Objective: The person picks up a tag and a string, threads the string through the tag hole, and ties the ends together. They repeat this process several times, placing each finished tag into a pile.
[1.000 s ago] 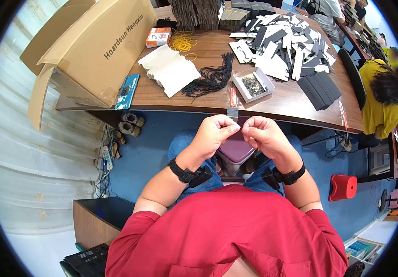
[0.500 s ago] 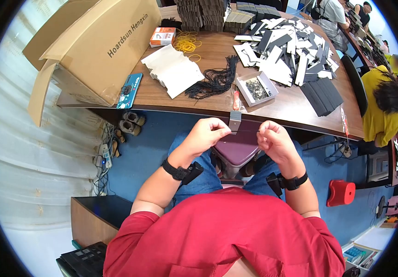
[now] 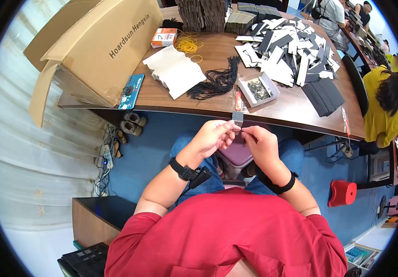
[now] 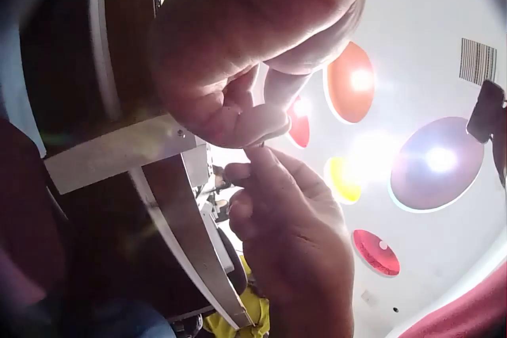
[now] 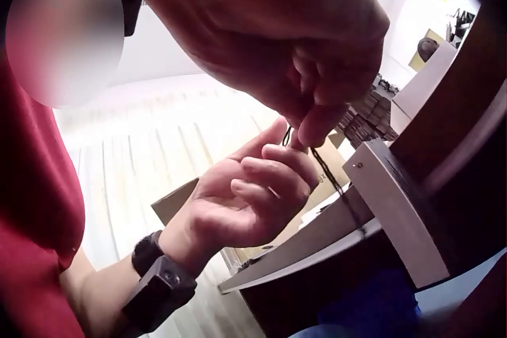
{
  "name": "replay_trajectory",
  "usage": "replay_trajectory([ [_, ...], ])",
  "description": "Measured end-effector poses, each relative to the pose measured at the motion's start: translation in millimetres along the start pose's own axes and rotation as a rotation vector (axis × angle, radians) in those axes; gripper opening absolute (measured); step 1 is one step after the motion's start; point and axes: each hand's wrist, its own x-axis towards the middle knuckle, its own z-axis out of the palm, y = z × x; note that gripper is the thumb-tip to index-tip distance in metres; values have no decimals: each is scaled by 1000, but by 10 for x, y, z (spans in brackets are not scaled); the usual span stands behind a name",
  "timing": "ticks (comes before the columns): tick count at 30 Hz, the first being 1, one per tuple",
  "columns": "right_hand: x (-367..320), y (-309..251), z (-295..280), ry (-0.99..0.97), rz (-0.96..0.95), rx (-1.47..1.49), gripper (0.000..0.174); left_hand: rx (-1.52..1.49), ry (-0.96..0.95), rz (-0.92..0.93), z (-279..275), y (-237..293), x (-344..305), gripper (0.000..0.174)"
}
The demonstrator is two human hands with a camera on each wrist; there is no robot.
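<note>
A thin black cord [image 5: 329, 173] runs between the two hands, with a small loop showing at the fingertips in the right wrist view. My left hand [image 3: 215, 137] pinches it between thumb and fingers, palm turned up. Fingertips of my right hand [image 3: 262, 144] pinch the cord too, close against the left fingertips. Just beyond the hands, a stack of grey strips [image 3: 237, 117] stands at the table's edge. The same light block [image 5: 400, 215] appears beside the hands in the right wrist view.
On the table [image 3: 296, 108] lie a tray of small black parts [image 3: 260, 89], black cords [image 3: 217, 83], white sheets [image 3: 173, 71], a heap of strips [image 3: 289, 48] and a dark stack [image 3: 323, 97]. A carton [image 3: 111, 51] stands left; a purple stool [image 3: 236, 152] is below.
The hands, apart with the cord stretched between them half a second ago, have come together. My right hand has moved left and turned, its palm now facing down.
</note>
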Motion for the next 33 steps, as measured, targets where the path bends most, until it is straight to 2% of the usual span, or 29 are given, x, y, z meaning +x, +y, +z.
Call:
replay_trajectory([
  [4, -66, 137, 39, 36, 16, 33, 7, 31, 58, 45, -48, -103, -2, 25],
  [8, -92, 70, 61, -62, 211, 225, 8, 198, 88, 207, -84, -310, 109, 19],
  [9, -107, 90, 88, -88, 242, 276, 9, 297, 146, 195, -47, -292, 103, 13],
  [12, -116, 147, 104, -173, 318, 377, 12, 869, 171, 483, -26, -312, 83, 10],
  [14, -110, 201, 89, -249, 419, 400, 11, 837, 167, 450, -37, -308, 80, 9],
  [16, -79, 201, 75, -250, 402, 347, 9, 863, 166, 443, -65, -286, 80, 8],
  [19, -24, 252, 112, -237, 379, 322, 7, 967, 314, 616, -17, -262, 82, 9],
  [21, 19, 281, 138, -256, 434, 368, 7, 938, 323, 580, -10, -274, 111, 9],
  [24, 13, 317, 208, -239, 465, 679, 6, 937, 312, 601, -4, -308, 137, 8],
  [28, -5, 377, 221, -154, 475, 728, 7, 920, 308, 641, -50, -336, 158, 6],
  [31, 42, 297, 226, -84, 532, 811, 7, 540, 279, 590, -174, -474, 321, 2],
  [33, 76, 282, 237, -30, 550, 817, 8, 416, 286, 534, -195, -470, 348, 1],
])
